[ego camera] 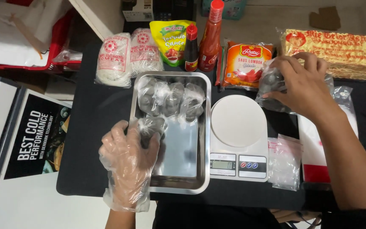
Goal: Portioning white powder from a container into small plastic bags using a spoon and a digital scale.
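My left hand (128, 157), in a loose clear plastic glove, rests inside the near left part of a steel tray (186, 183) and grips a small clear bag of grey balls (152, 125). Several more such bags (170, 98) lie along the tray's far side. My right hand (302, 84), bare, holds another clear bag of grey balls (271, 83) just beyond and to the right of a white kitchen scale (238, 121). The scale's round plate carries nothing.
Behind the tray stand two white noodle packs (128, 55), a yellow sauce pouch (171, 40), a dark bottle (191, 48), a red sauce bottle (210, 38) and an orange sauce pack (245, 63). A dry noodle pack (352, 51) lies far right. Empty clear bags (284, 161) sit beside the scale.
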